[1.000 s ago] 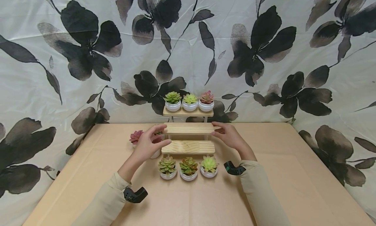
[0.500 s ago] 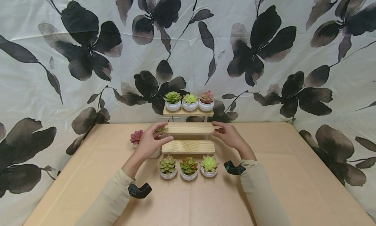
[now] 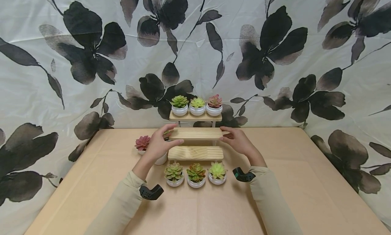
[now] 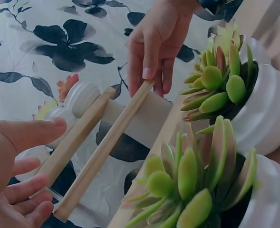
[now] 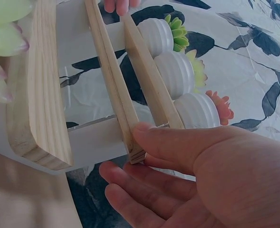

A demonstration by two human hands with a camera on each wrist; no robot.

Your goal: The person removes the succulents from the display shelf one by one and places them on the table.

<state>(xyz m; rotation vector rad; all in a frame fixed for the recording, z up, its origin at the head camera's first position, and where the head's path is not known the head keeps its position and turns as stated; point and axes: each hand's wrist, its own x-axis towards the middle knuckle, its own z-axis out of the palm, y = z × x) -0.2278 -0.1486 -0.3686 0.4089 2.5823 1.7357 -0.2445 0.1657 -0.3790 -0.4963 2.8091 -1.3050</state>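
Note:
A tiered wooden display stand stands mid-table with bare middle (image 3: 197, 133) and lower (image 3: 195, 154) boards. Its top board (image 3: 195, 118) carries three small potted succulents (image 3: 197, 106). My right hand (image 3: 239, 143) pinches the right end of the middle board; in the right wrist view the thumb (image 5: 163, 142) lies on it, with fingers curled below. Around the same board's left end my left hand (image 3: 159, 144) hovers with thumb and fingers spread; in the left wrist view these fingers (image 4: 33, 194) look apart from the board. Three potted succulents (image 3: 196, 175) stand in front.
Left of the stand, a red succulent (image 3: 142, 143) and a white pot (image 3: 161, 159) sit on the tan table (image 3: 305, 180), partly hidden by my left hand. A floral cloth (image 3: 195, 51) hangs behind the table.
My left hand has shifted slightly right and away from me, bringing its thumb further across the middle board's left end. My right hand and the stand have stayed in place.

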